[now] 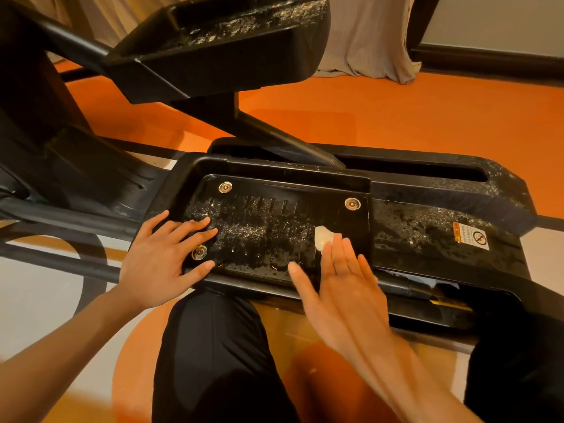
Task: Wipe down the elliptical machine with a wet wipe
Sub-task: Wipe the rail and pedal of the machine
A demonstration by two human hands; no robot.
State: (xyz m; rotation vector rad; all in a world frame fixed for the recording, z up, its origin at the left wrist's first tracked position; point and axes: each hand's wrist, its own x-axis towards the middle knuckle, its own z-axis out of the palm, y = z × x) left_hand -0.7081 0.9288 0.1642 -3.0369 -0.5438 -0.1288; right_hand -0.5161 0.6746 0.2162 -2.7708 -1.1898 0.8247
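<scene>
From the head camera, the near pedal (274,209) of the elliptical machine (76,166) ran left to right in front of the person's knees. The wet wipe (323,237) — a small pale wad — lay on the pedal's right half, pinned under the straight fingertips of the right hand (341,288), which pressed it rather than gripped it. The left hand (164,257) rested flat on the pedal's left end, fingers spread, holding nothing. Pale speckled grime (244,230) lay between the two, leftward of the wipe along the pedal's length — so the next stroke would likely need to run toward the left hand, with the right hand the nearer one to make it.
</scene>
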